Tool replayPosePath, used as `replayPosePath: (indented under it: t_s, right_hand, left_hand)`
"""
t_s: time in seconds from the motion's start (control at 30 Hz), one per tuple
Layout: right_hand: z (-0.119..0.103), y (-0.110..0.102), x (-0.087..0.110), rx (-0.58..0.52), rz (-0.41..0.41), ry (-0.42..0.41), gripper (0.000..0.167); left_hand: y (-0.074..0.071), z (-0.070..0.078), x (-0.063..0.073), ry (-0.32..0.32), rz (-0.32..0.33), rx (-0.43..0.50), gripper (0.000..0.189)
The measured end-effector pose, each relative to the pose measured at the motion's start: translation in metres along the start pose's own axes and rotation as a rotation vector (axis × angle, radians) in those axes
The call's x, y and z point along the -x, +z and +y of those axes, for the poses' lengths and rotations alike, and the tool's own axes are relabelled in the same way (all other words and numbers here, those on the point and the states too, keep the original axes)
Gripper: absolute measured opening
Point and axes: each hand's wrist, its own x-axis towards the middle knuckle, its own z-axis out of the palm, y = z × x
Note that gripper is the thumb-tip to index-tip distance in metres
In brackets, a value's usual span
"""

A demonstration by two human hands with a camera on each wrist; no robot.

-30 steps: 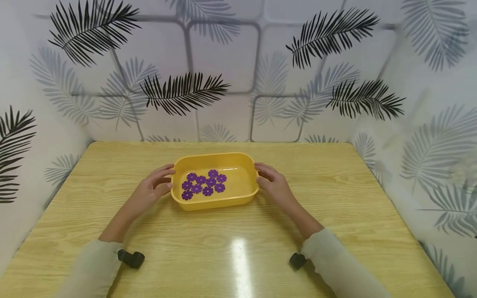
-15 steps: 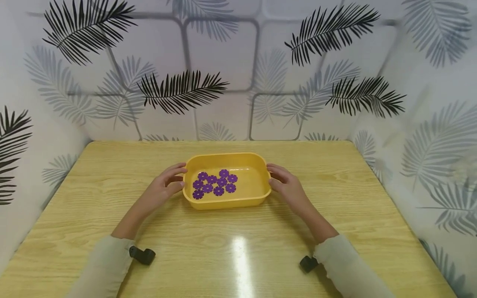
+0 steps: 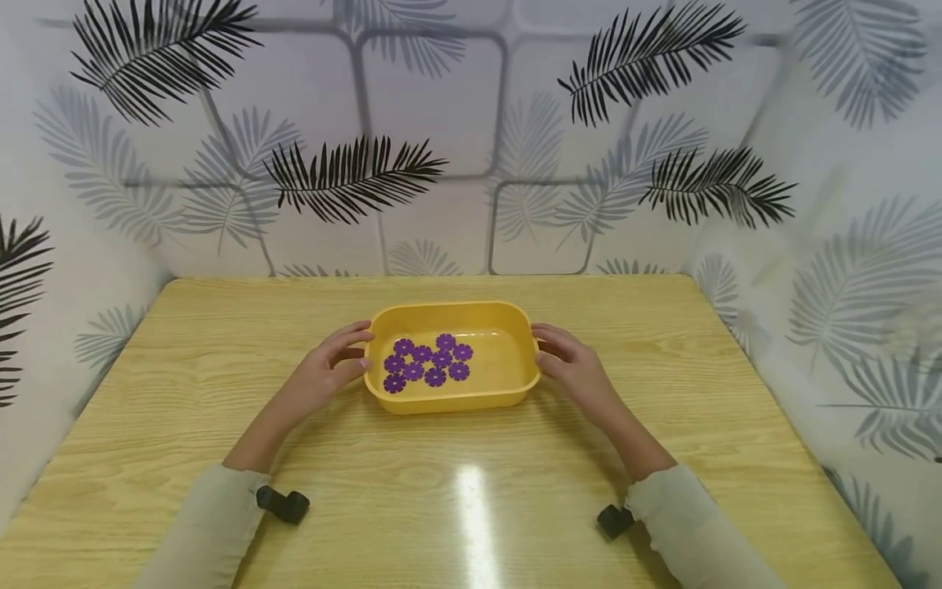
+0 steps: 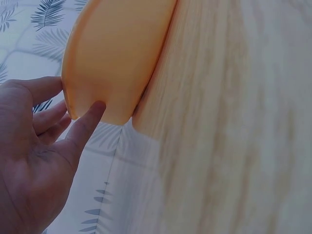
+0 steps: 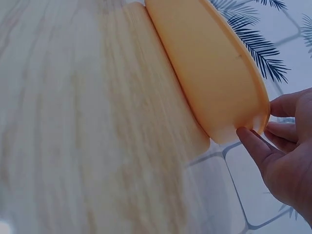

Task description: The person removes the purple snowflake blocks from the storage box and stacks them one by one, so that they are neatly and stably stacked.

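Note:
A shallow yellow plastic tub (image 3: 504,360) stands on the wooden table in the head view. Several purple notched snowflake discs (image 3: 441,358) lie in its left half. My left hand (image 3: 324,372) grips the left end, thumb on the outer wall and fingers around toward the far side. At the opposite end, my right hand (image 3: 577,372) holds the tub the same way. Both wrist views show the thumb (image 4: 90,124) pressed on the outside wall, with the other fingertips at the rim, some partly hidden behind the tub.
The pale wood table (image 3: 412,499) spreads out on all sides of the tub, with a bright light reflection in front. Behind it and at both sides rise pale walls (image 3: 434,123) with a leaf pattern. A small black device (image 3: 283,505) sits on each wrist.
Over the last second both hands have carried or slid the tub a short way right, mostly in the first half second. The discs keep their arrangement inside it.

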Motion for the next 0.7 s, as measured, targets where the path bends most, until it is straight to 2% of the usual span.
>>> replayPosePath:
  t_s: [0.13, 0.23, 0.37, 0.53, 0.7]
  right_hand:
    - [-0.003, -0.005, -0.002, 0.032, 0.014, 0.031, 0.045]
    - [-0.009, -0.009, -0.005, 0.05, 0.07, 0.055, 0.046]
    - [-0.02, -0.01, -0.013, 0.031, 0.126, 0.039, 0.044]
    - [-0.031, 0.0, -0.027, 0.026, 0.074, -0.006, 0.044]
    - [-0.038, 0.014, -0.038, 0.081, 0.01, -0.009, 0.045]
  left_hand:
    - [0.001, -0.002, -0.001, 0.0, 0.002, -0.018, 0.048]
    - [0.001, -0.002, -0.002, -0.003, -0.01, 0.006, 0.048]
    - [0.001, 0.001, -0.001, -0.012, -0.019, 0.037, 0.049]
    - [0.002, 0.0, -0.003, 0.001, -0.018, 0.035, 0.048]
    - [0.003, -0.001, -0.004, 0.003, -0.018, 0.033, 0.047]
